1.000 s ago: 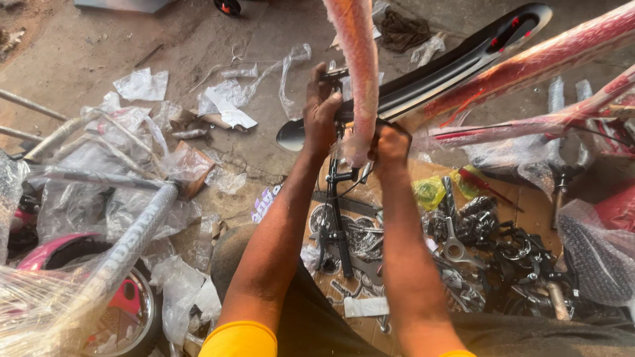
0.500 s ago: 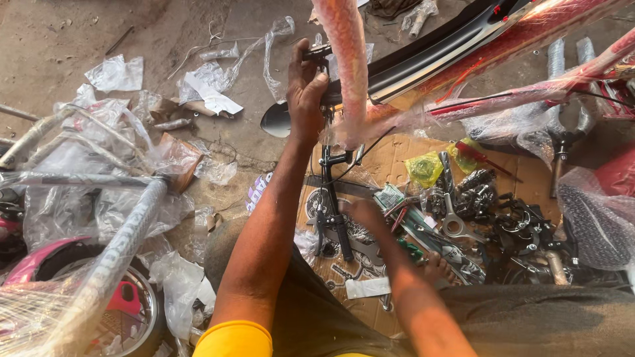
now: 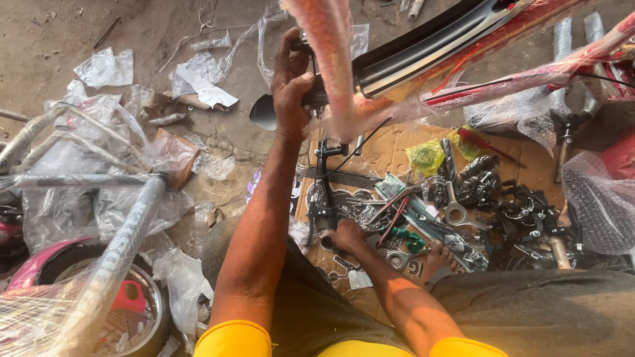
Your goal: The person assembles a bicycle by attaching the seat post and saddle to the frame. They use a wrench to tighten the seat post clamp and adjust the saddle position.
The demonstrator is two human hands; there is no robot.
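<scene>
My left hand [image 3: 291, 82] is raised and closed around a black fitting where a red bicycle frame tube [image 3: 331, 59], wrapped in clear plastic, meets a long black mudguard [image 3: 423, 49]. My right hand [image 3: 347, 235] is low, resting on a sheet of cardboard [image 3: 390, 149] among small metal parts. Its fingers curl down beside a black stem piece [image 3: 322, 192]. I cannot see whether they have hold of anything. Spanners [image 3: 456, 211] and a green-handled tool [image 3: 403, 235] lie just right of that hand.
Black brake parts and cranks [image 3: 522, 211] crowd the cardboard's right side, near a yellow-green bag [image 3: 425, 157]. My foot [image 3: 440, 258] rests among them. At left lie plastic-wrapped grey tubes [image 3: 126, 238], a wheel with pink trim [image 3: 132, 304] and torn plastic scraps [image 3: 205, 92] on dirt.
My right hand left the frame beside my left hand and dropped to the parts on the cardboard. The left hand keeps its grip on the frame.
</scene>
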